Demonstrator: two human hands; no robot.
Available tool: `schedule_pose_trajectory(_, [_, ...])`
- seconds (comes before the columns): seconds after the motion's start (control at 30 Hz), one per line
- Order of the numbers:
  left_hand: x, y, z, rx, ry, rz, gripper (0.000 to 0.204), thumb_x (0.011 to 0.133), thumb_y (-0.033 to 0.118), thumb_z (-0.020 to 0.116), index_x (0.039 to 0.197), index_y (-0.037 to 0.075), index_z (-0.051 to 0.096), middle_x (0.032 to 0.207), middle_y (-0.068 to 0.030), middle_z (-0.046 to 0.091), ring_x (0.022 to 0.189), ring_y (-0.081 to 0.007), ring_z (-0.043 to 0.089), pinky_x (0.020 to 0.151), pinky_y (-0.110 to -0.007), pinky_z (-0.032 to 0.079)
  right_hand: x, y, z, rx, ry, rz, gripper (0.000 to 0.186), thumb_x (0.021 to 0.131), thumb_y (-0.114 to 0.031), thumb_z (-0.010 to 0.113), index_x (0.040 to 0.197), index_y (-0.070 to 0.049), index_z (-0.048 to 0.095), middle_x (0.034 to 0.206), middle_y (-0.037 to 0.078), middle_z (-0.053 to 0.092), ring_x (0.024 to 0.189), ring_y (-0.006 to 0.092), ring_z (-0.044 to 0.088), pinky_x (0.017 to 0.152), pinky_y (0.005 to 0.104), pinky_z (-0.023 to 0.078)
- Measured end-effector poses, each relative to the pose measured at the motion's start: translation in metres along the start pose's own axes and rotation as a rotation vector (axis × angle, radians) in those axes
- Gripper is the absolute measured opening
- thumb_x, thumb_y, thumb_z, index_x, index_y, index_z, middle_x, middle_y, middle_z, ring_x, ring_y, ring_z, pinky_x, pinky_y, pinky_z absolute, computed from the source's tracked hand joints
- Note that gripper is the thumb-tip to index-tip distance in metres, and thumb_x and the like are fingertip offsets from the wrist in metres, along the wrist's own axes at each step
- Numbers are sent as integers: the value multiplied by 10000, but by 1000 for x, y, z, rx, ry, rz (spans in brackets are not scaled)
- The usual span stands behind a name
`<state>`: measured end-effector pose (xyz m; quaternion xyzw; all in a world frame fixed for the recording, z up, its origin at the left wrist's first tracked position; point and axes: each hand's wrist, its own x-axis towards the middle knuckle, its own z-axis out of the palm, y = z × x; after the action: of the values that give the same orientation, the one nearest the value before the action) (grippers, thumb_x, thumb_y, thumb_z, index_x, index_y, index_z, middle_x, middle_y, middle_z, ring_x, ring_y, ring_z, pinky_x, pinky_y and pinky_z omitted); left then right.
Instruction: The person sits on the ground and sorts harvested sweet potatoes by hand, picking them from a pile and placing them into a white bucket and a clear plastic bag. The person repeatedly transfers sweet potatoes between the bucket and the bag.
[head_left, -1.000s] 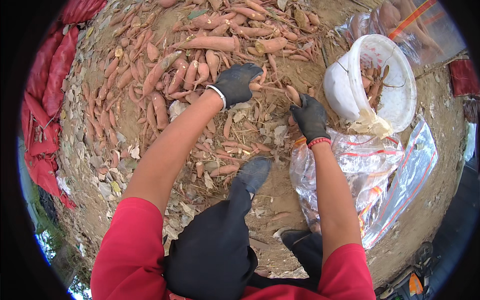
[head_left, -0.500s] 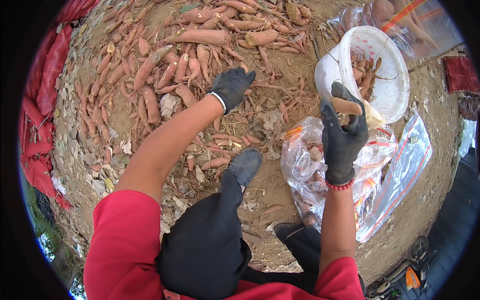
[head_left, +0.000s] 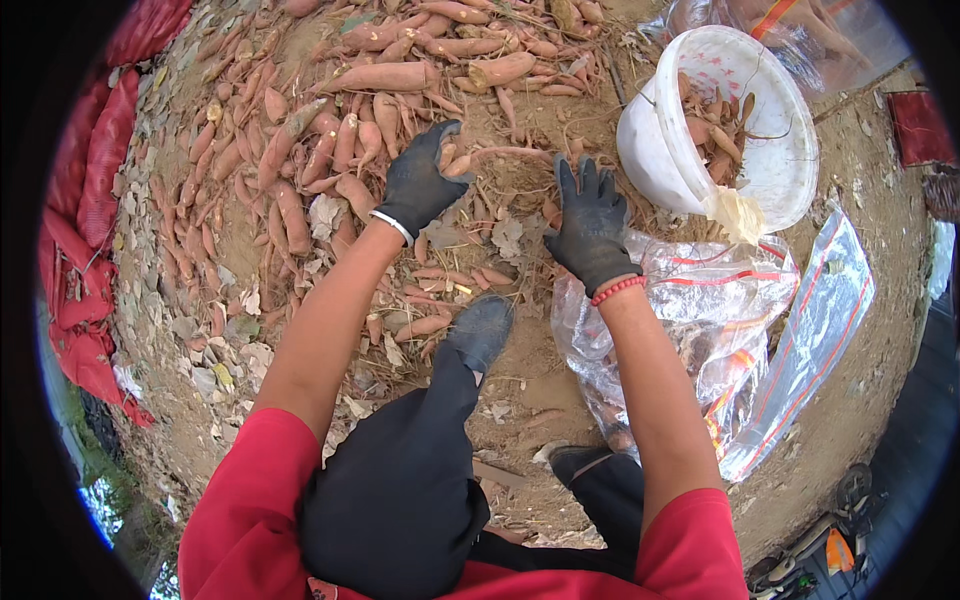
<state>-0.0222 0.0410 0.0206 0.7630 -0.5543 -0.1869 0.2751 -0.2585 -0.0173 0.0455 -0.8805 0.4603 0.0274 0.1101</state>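
Sweet potatoes [head_left: 300, 190]: big pile spread on the dirt, far and left of my hands; most lie unsorted, as I read it.
Left hand [head_left: 418, 185]: dark glove, at the pile's near edge, fingers curled over one small root [head_left: 455, 163]; I cannot tell if it is truly gripped or just touched.
Right hand [head_left: 592, 222]: dark glove, fingers spread and flat, holding nothing, over loose roots and straw between pile and bucket.
White bucket [head_left: 655, 150]: far right, tipped toward me, some roots already inside, well short of full.
Clear plastic bags [head_left: 760, 310]: right of my right arm, crumpled on the ground; a few roots seem to lie inside the near one.
Progress: my call is early to middle; bucket partly loaded, bulk of pile left.
Red mesh sacks [head_left: 85, 230]: far left edge.
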Motion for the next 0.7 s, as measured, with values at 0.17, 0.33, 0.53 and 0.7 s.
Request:
schedule_pose_trajectory(0.17, [-21, 22, -29, -351, -82, -99, 674, 683, 53, 819, 1289, 30, 526, 1138, -81, 611, 916, -130, 608, 726, -277, 540, 35, 8, 34, -11, -94, 74, 802, 774, -157, 684, 1484, -229, 319, 1366, 163, 446, 1233, 381, 471, 955, 524, 445])
schedule_pose_trajectory(0.33, [-25, 26, -45, -641, -175, -358, 668, 695, -10, 794, 1298, 27, 509, 1089, -62, 615, 847, -108, 617, 663, -243, 540, 43, 9, 41, 127, -119, 84, 667, 743, -107, 687, 1367, -207, 472, 1127, 111, 560, 1052, 312, 580, 812, 448, 526])
schedule_pose_trajectory(0.53, [-28, 78, -114, -807, -17, -356, 660, 734, 2, 742, 1337, 17, 473, 1200, -99, 601, 907, -141, 641, 668, -243, 545, 5, 9, -37, 636, 351, 101, 431, 736, -44, 708, 1154, -104, 626, 1065, 108, 622, 971, 240, 613, 780, 369, 531])
schedule_pose_trajectory(0.7, [-12, 155, -144, -848, 43, 259, 455, 808, 32, 678, 1252, 29, 575, 1101, -96, 659, 851, -144, 655, 687, -260, 543, -22, -9, -164, 1523, 495, 102, 411, 745, 16, 752, 1130, -29, 614, 1055, 52, 647, 902, 128, 603, 768, 260, 505])
